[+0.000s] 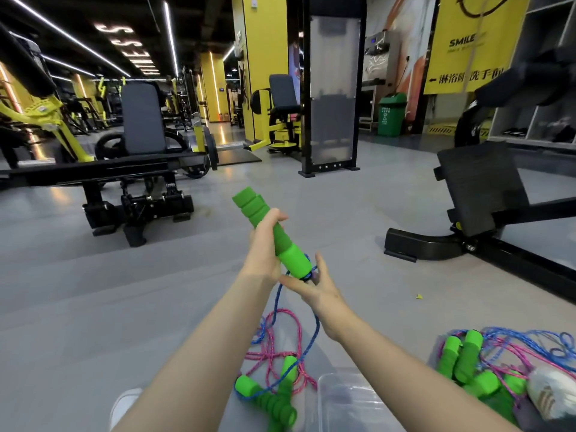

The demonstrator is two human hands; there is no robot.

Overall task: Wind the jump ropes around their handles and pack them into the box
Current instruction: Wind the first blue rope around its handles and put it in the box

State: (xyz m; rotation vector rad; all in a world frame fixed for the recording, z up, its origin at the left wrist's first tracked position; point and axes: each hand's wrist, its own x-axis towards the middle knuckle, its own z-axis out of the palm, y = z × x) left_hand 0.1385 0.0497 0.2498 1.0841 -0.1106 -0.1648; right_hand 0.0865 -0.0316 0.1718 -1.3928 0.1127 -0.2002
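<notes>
Green handles sit clenched in our left hand, we cannot tell whether the fingers of our right hand grasp the blue rope, and its slack could snag the pink rope.

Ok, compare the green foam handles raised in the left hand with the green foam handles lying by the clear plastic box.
The raised green foam handles are gripped by the left hand, tilted up off the grey floor. The lying green foam handles rest on it untouched. The raised ones trail one blue rope; the lying ones sit among loose pink and blue loops. Both are bright green ribbed foam.
</notes>
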